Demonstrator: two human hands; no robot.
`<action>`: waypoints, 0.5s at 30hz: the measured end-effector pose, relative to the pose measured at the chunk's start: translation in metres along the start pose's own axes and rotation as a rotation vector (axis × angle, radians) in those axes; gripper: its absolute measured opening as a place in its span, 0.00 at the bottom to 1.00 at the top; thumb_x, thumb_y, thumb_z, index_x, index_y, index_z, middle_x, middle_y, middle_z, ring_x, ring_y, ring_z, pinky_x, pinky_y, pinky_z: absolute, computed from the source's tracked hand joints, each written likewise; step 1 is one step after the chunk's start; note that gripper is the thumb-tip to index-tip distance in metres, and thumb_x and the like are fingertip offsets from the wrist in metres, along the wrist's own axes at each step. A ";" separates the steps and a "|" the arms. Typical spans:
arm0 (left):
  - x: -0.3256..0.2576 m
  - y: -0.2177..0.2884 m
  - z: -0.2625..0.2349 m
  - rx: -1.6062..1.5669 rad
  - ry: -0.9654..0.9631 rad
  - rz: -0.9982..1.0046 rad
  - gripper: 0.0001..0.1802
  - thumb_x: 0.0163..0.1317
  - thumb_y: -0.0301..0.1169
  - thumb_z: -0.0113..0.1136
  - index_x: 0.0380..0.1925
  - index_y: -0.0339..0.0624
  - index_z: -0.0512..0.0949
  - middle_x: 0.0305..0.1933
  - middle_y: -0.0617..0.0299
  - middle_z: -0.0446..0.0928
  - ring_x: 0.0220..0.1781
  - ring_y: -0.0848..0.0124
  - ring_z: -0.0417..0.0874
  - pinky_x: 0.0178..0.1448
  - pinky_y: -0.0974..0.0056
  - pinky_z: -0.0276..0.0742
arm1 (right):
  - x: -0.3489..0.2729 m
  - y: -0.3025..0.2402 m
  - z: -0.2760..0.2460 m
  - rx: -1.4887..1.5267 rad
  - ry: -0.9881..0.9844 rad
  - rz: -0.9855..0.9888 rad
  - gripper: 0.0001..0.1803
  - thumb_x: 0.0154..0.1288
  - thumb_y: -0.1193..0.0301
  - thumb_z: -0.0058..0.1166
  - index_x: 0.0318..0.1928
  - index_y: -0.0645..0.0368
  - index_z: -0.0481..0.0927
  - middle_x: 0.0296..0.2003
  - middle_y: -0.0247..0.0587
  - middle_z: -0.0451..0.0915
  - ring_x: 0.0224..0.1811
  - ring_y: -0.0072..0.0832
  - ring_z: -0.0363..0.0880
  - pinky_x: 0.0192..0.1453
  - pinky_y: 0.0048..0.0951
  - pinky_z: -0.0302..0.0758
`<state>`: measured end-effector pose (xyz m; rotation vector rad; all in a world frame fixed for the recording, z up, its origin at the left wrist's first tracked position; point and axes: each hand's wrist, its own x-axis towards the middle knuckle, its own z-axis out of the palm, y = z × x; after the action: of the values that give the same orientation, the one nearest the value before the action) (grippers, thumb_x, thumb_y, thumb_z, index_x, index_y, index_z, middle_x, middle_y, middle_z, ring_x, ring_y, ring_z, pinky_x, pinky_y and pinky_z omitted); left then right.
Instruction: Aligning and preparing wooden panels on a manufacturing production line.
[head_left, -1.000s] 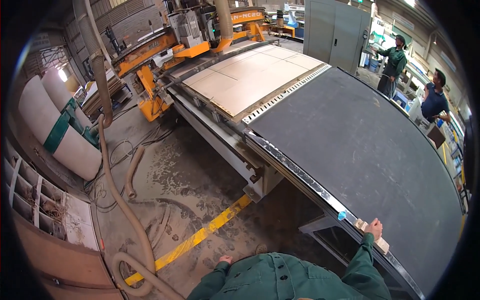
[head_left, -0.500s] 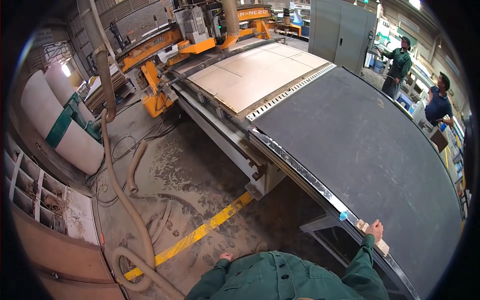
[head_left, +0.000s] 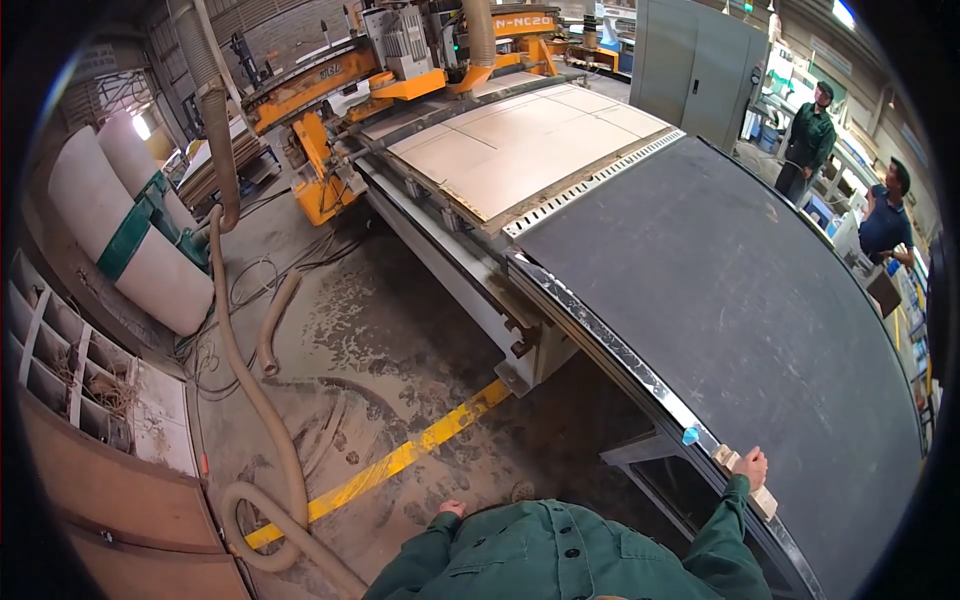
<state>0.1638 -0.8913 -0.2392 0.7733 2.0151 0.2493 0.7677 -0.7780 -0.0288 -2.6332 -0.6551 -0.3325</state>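
My right hand [head_left: 751,466] rests on a small pale wooden block [head_left: 762,497] at the near metal edge of a large dark grey conveyor table [head_left: 740,300]. The fingers curl over the block. Just a bit of my left hand [head_left: 451,509] shows by my green jacket, held low over the dusty floor with nothing seen in it. Farther along the line, light beige cut panels [head_left: 520,145] lie flat on the machine bed.
An orange machine [head_left: 330,90] stands at the far end with grey dust hoses [head_left: 245,360] trailing across the floor. A yellow floor stripe [head_left: 400,460] runs in front of me. Two people [head_left: 810,135] stand at the far right beside a grey cabinet [head_left: 700,60]. White dust bags [head_left: 130,230] sit left.
The view has shifted slightly; my right hand stays on the wooden block at the table edge. Nothing else has visibly moved.
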 end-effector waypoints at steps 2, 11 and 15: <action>-0.002 0.002 0.001 0.008 0.008 0.018 0.18 0.44 0.43 0.54 0.32 0.43 0.75 0.31 0.54 0.75 0.36 0.62 0.76 0.41 0.64 0.70 | 0.000 0.002 0.000 -0.004 0.013 0.004 0.20 0.56 0.54 0.35 0.29 0.56 0.75 0.31 0.43 0.74 0.35 0.42 0.71 0.38 0.39 0.66; -0.003 0.007 0.000 -0.083 -0.031 -0.034 0.17 0.44 0.41 0.54 0.32 0.41 0.75 0.27 0.56 0.76 0.31 0.65 0.76 0.38 0.65 0.70 | 0.003 0.007 0.005 0.000 0.031 -0.033 0.20 0.56 0.55 0.35 0.27 0.57 0.74 0.29 0.43 0.73 0.33 0.42 0.71 0.36 0.40 0.66; -0.001 0.004 0.001 0.009 0.010 0.007 0.17 0.44 0.40 0.53 0.32 0.41 0.75 0.27 0.56 0.76 0.31 0.66 0.76 0.38 0.66 0.71 | 0.001 0.002 0.003 0.013 0.021 -0.028 0.20 0.56 0.55 0.35 0.27 0.58 0.74 0.28 0.43 0.73 0.33 0.42 0.71 0.36 0.40 0.66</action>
<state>0.1666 -0.8884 -0.2374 0.7860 2.0241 0.2485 0.7702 -0.7774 -0.0318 -2.6067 -0.6850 -0.3624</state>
